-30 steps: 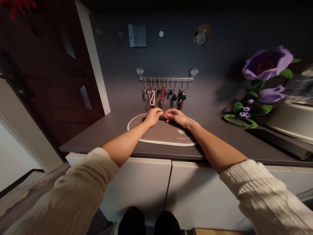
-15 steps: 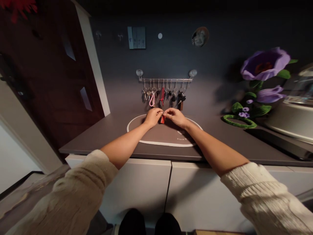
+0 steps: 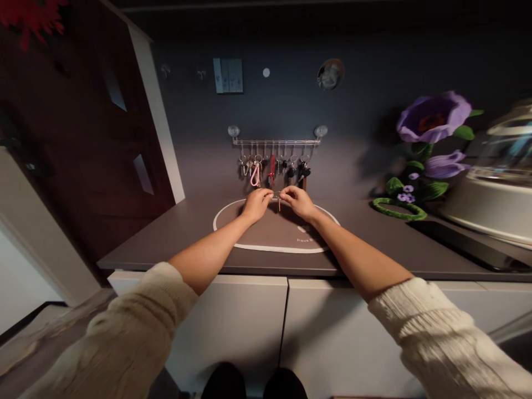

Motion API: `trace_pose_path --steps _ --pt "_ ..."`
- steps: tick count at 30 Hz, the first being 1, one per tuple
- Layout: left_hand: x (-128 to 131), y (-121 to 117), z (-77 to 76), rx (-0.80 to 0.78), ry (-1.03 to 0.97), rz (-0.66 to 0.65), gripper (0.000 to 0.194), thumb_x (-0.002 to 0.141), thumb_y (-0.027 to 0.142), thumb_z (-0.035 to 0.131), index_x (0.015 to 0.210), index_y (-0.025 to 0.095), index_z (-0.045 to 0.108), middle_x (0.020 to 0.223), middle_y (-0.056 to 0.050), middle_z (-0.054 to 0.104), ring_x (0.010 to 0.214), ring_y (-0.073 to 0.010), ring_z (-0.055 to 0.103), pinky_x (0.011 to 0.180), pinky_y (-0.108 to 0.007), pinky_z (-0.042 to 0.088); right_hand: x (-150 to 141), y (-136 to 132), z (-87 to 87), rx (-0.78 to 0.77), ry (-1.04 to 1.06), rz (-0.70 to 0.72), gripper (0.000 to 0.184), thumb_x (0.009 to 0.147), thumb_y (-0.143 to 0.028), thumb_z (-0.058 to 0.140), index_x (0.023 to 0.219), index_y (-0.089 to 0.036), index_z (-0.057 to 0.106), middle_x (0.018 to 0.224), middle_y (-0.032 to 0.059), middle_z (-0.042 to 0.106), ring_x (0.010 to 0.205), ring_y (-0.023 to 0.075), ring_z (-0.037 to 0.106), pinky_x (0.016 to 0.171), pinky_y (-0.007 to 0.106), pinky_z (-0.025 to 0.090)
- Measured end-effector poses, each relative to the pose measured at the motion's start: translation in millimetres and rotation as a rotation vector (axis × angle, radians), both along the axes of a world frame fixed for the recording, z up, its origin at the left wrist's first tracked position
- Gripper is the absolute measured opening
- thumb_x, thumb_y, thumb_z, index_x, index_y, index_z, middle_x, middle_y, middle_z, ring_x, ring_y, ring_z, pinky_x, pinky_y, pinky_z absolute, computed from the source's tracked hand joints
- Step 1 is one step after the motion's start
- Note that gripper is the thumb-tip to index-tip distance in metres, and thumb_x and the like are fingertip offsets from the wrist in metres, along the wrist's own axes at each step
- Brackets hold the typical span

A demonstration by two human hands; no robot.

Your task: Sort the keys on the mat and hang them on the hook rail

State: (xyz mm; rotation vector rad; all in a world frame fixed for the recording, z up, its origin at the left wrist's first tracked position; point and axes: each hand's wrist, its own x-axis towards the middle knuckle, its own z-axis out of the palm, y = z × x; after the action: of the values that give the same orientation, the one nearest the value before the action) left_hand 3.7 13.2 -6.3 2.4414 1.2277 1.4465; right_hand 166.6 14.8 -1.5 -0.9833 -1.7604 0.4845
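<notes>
Above the oval grey-brown mat [image 3: 266,235], both my hands meet at a small metal key ring [image 3: 277,194]. My left hand [image 3: 256,202] pinches its left side with fingers closed. From the other side my right hand [image 3: 297,201] is closed in a pinch on it too. A thin reddish piece [image 3: 279,205] hangs below the ring between the hands, seen nearly edge-on. Just behind, a clear hook rail [image 3: 276,142] on the wall carries several keys, among them a pink loop strap [image 3: 255,174] and a red cord [image 3: 272,166].
The mat lies on a dark counter [image 3: 158,233] above white cabinet doors [image 3: 233,310]. At the right stand a purple artificial flower [image 3: 434,119], a black flat object [image 3: 469,246] and a large pale appliance-like object [image 3: 494,208]. A dark red door [image 3: 95,138] is at the left.
The red piece between my hands has turned from showing its flat face to nearly edge-on, and the ring now shows between my fingertips. The camera view has shifted slightly.
</notes>
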Motion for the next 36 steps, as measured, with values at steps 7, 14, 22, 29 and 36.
trace_pose_path --steps 7,14,22,29,36 --pt "-1 1 -4.4 -0.014 0.052 0.005 0.021 0.082 0.02 0.045 0.086 0.016 0.065 0.088 -0.007 0.066 0.083 -0.016 0.057 0.079 -0.028 0.043 6 -1 1.6 0.019 0.094 -0.028 0.018 0.07 -0.033 0.053 0.074 -0.016 0.051 0.073 0.0001 0.054 0.07 0.0112 0.049 0.073 0.026 0.041" --pt "-1 4 -8.4 -0.04 0.076 -0.017 0.021 0.082 0.02 0.044 0.084 0.016 0.064 0.083 -0.005 0.066 0.079 -0.015 0.057 0.077 -0.027 0.043 16 -1 8.3 -0.064 0.363 -0.024 0.022 0.067 -0.038 0.056 0.074 -0.017 0.049 0.073 -0.0013 0.052 0.068 0.0093 0.049 0.07 0.026 0.044" --pt "1 5 -11.1 -0.115 0.064 -0.07 0.022 0.081 0.021 0.043 0.081 0.014 0.064 0.078 -0.006 0.065 0.071 -0.014 0.056 0.07 -0.026 0.041 42 3 47.4 -0.159 0.632 -0.124 0.015 0.071 -0.03 0.054 0.073 -0.018 0.045 0.063 -0.0029 0.05 0.057 0.0079 0.051 0.055 0.021 0.044" --pt "2 7 -13.3 -0.132 0.067 -0.096 0.023 0.081 0.024 0.043 0.076 0.014 0.063 0.075 -0.005 0.063 0.071 -0.0148 0.054 0.067 -0.026 0.039 58 14 90.6 -0.194 0.696 -0.248 0.009 0.077 -0.016 0.045 0.068 -0.017 0.045 0.054 -0.0053 0.048 0.048 0.0051 0.047 0.055 0.022 0.047" --pt "3 6 -13.4 -0.157 0.05 -0.101 0.024 0.081 0.025 0.043 0.077 0.014 0.063 0.076 -0.006 0.063 0.072 -0.0154 0.055 0.068 -0.026 0.039 59 28 106.3 -0.231 0.651 -0.319 0.017 0.077 -0.009 0.042 0.062 -0.017 0.044 0.047 -0.0054 0.044 0.041 0.0049 0.043 0.052 0.024 0.048"
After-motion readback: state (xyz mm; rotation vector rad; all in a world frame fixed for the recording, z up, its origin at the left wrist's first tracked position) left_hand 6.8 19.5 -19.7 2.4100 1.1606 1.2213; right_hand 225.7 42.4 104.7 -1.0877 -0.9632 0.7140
